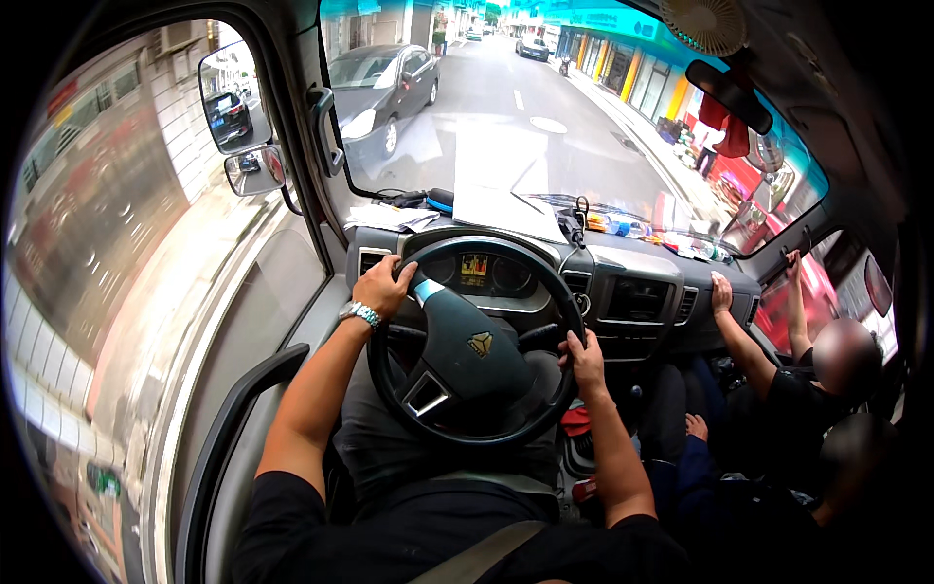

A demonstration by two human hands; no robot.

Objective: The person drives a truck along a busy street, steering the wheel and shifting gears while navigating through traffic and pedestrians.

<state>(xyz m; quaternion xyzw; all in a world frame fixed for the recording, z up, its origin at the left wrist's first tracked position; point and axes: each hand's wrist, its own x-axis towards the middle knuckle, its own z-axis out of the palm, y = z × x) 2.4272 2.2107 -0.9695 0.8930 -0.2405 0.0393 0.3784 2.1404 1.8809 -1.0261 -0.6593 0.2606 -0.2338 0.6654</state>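
A large black steering wheel [474,440] stands in front of me, turned so that its spokes tilt. On its upper left rim sits my left hand [382,288], fingers wrapped over it, with a metal watch [361,313] on the wrist. Lower down, at the right side of the rim, my right hand [585,360] is closed round it; part of its fingers is hidden behind the rim. Behind the wheel a lit instrument cluster [474,270] shows through the upper gap.
Papers [393,216] and a white sheet [499,185] lie on the dashboard. A dark car [381,92] is ahead on the left; another car [532,46] is farther up the road. Passengers sit at right, one with a hand [721,294] on the dashboard. Side mirrors [233,97] hang left.
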